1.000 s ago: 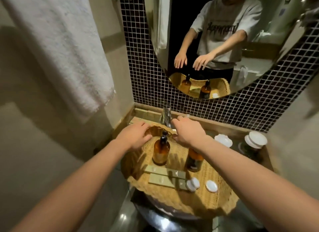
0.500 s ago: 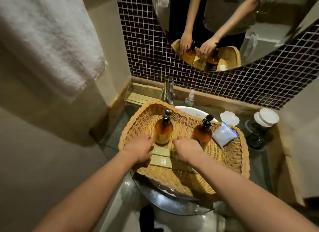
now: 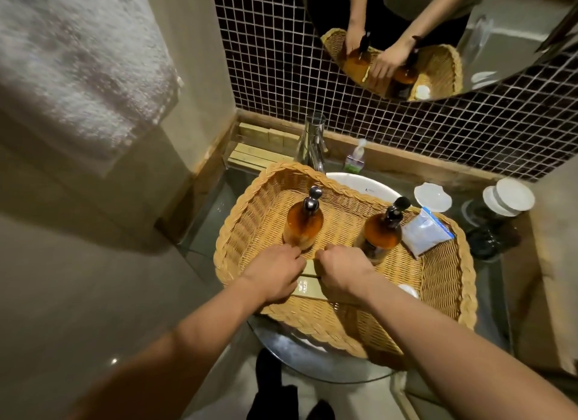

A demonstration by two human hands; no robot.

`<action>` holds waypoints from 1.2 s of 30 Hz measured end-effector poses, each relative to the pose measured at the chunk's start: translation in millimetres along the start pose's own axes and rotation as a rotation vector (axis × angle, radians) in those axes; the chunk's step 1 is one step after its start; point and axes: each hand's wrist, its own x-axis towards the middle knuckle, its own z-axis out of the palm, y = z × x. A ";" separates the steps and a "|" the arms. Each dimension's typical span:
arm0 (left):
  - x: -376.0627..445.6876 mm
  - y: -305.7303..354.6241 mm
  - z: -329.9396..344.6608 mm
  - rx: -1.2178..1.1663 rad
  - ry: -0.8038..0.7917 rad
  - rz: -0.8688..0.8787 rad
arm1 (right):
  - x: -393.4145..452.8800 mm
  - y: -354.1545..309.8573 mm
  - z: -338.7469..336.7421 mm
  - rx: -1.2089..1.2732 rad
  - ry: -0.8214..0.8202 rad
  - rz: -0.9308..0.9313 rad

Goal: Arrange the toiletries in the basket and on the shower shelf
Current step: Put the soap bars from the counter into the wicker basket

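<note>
My left hand (image 3: pixel 275 277) and right hand (image 3: pixel 341 271) curl onto the flat pale-green boxes (image 3: pixel 308 286) between them; grip unclear. They look light, stiff: pinch the long edges.

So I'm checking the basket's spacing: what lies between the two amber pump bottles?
Head view: only bare wicker basket floor between the left bottle and right bottle.

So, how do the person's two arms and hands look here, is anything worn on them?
Both forearms are bare right up to the bottom edge of the picture; no sleeve shows there. The left hand and the right hand wear no gloves. No ring or watch is visible. In the round wall mirror, a dark band seems to circle one wrist.
</note>
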 end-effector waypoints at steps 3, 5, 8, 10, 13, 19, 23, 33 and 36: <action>4.2 11.7 -2.0 -0.033 -0.037 0.005 | 0.3 1.3 0.0 -0.054 0.039 -0.033; 6.3 18.1 -3.1 -0.003 -0.056 0.023 | 0.3 3.9 1.7 -0.091 0.060 -0.058; 7.1 25.9 -1.4 0.056 -0.089 0.035 | -1.2 10.0 4.0 -0.111 0.073 -0.080; 6.9 29.6 0.2 0.078 -0.099 0.024 | -3.2 13.7 3.9 -0.116 0.083 -0.072; 8.3 35.3 2.7 0.107 -0.120 0.010 | -7.7 18.7 1.4 -0.119 0.097 -0.053; 8.8 37.1 0.1 0.154 -0.090 0.004 | -19.7 26.4 -7.5 -0.113 0.096 -0.035; -2.2 27.4 -10.9 0.156 -0.017 0.004 | -25.0 27.5 -18.4 -0.095 0.128 -0.035; -53.8 4.6 -67.3 0.112 0.108 -0.076 | -50.8 11.6 -65.6 -0.086 0.297 -0.091; -68.6 4.3 -91.7 0.097 0.134 -0.088 | -63.7 5.0 -84.0 -0.056 0.352 -0.102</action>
